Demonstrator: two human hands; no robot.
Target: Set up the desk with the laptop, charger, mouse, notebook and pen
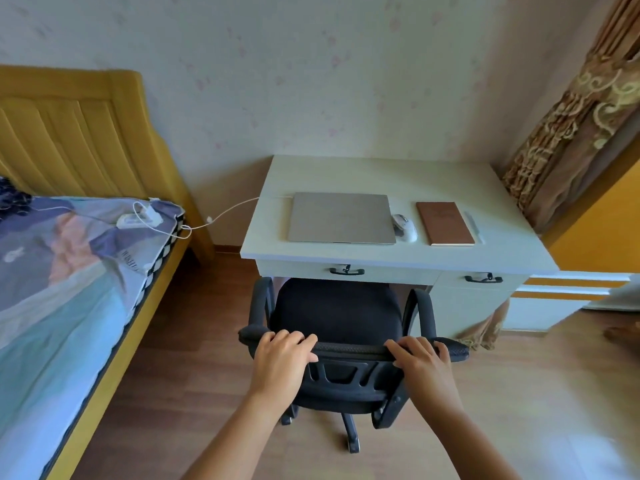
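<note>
Gripping the top edge of the black chair backrest with both hands: left hand near the backrest's left end, right hand near its right end, fingers of each curled closed over the rim. Chair is sitting in front of the desk, seat partly tucked under it, wheels on the wood floor.

Bed with yellow headboard is taking up the left side, patterned sheet on top. White tabletop is standing against the wall, curtain hanging on its right.

On the tabletop, left to right:
- laptop, lid shut, lying flat
- mouse, white, just beside the laptop's right edge
- notebook, brown cover, closed, near the mouse
- pen, pale, lying just beside the notebook's right edge

Charger is lying on the bed near the mattress corner, white cable running across the gap to the tabletop's left edge toward the laptop. Can't tell whether it's plugged in.
</note>
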